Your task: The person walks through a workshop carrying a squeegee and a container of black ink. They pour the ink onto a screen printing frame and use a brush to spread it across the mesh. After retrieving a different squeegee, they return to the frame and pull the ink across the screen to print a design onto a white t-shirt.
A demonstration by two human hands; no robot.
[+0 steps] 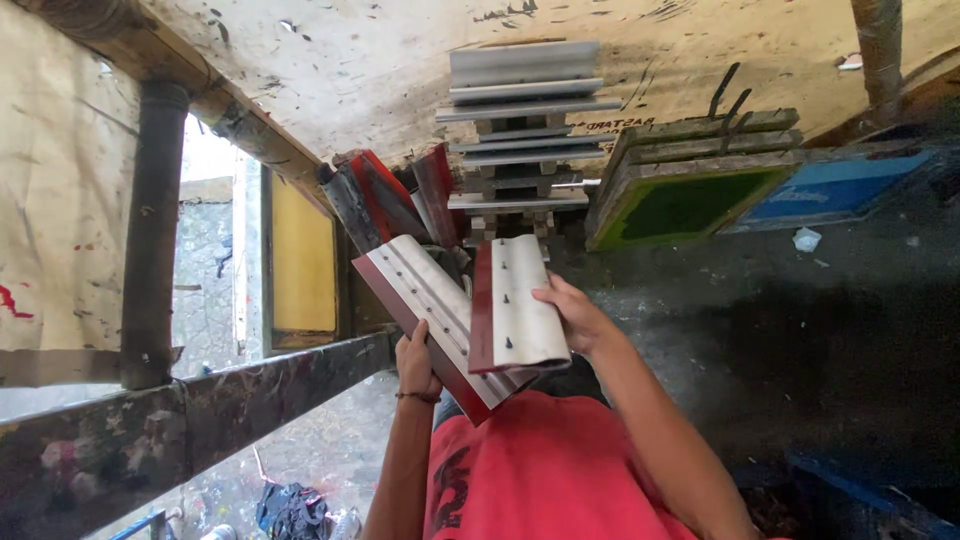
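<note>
My left hand (414, 362) grips the lower edge of a long squeegee (420, 295) with a pale metal handle and a dark red blade. My right hand (574, 314) holds a second, shorter squeegee (520, 300) of the same kind, laid over the first one. Both tools are held up in front of my red shirt (545, 470). Behind them, several more squeegees (385, 200) lean together, and a stack of grey metal squeegee handles (522, 110) rests against a stained board.
Wooden printing frames with a green mesh (685, 205) and a blue mesh (835, 188) lie on the dark, paint-stained surface at right. A paint-spattered wooden beam (200, 405) and a dark post (152, 230) stand at left. A yellow panel (303, 255) sits behind them.
</note>
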